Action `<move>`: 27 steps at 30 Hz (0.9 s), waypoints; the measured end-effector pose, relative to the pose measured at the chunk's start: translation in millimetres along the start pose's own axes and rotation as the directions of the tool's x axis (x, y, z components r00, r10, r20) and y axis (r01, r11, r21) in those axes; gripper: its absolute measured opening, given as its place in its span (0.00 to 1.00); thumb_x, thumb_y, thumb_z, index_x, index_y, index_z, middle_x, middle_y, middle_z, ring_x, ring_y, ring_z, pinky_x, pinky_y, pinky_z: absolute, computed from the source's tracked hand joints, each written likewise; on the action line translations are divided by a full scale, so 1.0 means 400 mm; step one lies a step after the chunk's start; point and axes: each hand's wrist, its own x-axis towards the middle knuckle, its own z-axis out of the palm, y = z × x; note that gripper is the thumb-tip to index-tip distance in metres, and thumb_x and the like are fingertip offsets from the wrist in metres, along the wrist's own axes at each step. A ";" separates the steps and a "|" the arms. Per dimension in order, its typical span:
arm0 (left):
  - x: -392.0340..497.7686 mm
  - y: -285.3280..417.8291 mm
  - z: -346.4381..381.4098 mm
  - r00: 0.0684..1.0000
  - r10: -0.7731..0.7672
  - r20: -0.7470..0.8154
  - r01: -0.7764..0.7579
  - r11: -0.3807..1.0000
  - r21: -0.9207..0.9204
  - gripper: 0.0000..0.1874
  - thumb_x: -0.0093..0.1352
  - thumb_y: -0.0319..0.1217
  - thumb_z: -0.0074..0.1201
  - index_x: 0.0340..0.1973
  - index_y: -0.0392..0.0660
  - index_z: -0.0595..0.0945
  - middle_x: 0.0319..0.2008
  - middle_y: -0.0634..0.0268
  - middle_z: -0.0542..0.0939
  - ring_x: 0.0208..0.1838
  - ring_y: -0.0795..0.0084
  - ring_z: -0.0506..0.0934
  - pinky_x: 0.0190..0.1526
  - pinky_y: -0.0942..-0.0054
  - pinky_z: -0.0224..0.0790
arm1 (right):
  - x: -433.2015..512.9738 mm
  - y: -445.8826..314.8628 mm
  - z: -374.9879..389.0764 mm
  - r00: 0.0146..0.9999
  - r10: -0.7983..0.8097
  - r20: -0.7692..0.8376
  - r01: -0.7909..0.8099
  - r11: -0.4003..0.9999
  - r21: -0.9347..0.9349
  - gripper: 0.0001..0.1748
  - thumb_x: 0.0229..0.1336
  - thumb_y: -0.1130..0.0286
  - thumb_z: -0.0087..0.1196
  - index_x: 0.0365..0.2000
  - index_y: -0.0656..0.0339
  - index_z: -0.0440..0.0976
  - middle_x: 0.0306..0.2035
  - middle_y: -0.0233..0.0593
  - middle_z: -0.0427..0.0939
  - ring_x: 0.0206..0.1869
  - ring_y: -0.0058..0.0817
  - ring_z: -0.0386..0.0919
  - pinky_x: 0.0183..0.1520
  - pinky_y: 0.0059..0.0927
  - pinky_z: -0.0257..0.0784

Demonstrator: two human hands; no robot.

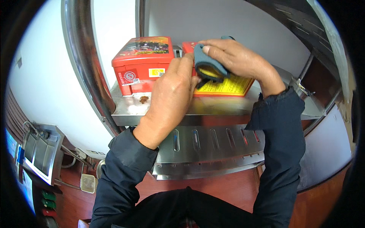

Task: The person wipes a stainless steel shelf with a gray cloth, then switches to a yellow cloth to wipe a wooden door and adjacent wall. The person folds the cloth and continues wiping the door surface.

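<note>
A grey-green cloth [209, 61] is bunched in my right hand [235, 57], pressed to the top and near side of a red box with a yellow printed panel [228, 87]. My left hand [174, 88] is at that box's left end, its fingertips by the left edge; whether they grip it is hidden. To the left, a second red box [145, 61] with a printed lid and stickers stands on the stainless steel shelf [129, 107]. A small brown stain or crumb [144, 99] lies on the shelf in front of it.
Below is a slotted steel shelf [205, 142]. A round steel post [85, 57] rises at the left. A steel sink [44, 151] stands at the far left, with a pale plastic basket [87, 183] near it. A metal tray or bracket [306, 97] is at the right.
</note>
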 end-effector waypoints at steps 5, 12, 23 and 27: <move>0.005 0.005 0.003 0.999 -0.034 0.002 0.033 0.995 0.092 0.27 0.70 0.24 0.68 0.63 0.38 0.78 0.49 0.45 0.85 0.44 0.53 0.87 0.46 0.61 0.82 | -0.070 0.106 -0.056 0.877 0.474 -0.078 -0.479 0.876 -0.059 0.24 0.82 0.59 0.47 0.64 0.64 0.79 0.56 0.49 0.86 0.56 0.35 0.83 0.64 0.31 0.76; 0.002 0.013 0.008 0.999 -0.037 -0.039 0.043 0.989 0.143 0.28 0.70 0.24 0.69 0.64 0.37 0.78 0.47 0.47 0.87 0.47 0.57 0.88 0.49 0.64 0.83 | -0.257 0.093 0.056 0.563 0.728 -0.391 -0.191 0.575 0.796 0.23 0.81 0.64 0.46 0.60 0.74 0.77 0.52 0.45 0.85 0.54 0.28 0.80 0.62 0.31 0.73; -0.003 0.006 0.011 0.996 -0.081 -0.028 0.083 0.995 0.060 0.28 0.72 0.22 0.66 0.67 0.37 0.77 0.46 0.50 0.89 0.46 0.66 0.89 0.49 0.69 0.82 | -0.272 -0.100 0.273 0.571 0.203 -0.795 -0.428 0.900 -0.077 0.32 0.70 0.82 0.53 0.71 0.82 0.59 0.73 0.80 0.58 0.75 0.71 0.63 0.77 0.51 0.64; -0.001 -0.009 0.012 0.998 0.008 -0.058 -0.003 0.997 0.080 0.26 0.73 0.19 0.60 0.67 0.39 0.78 0.49 0.46 0.88 0.50 0.56 0.89 0.52 0.65 0.82 | -0.213 -0.171 0.340 0.665 0.130 -0.735 -0.348 0.925 -0.152 0.30 0.68 0.85 0.51 0.69 0.80 0.64 0.73 0.81 0.58 0.76 0.73 0.62 0.76 0.54 0.66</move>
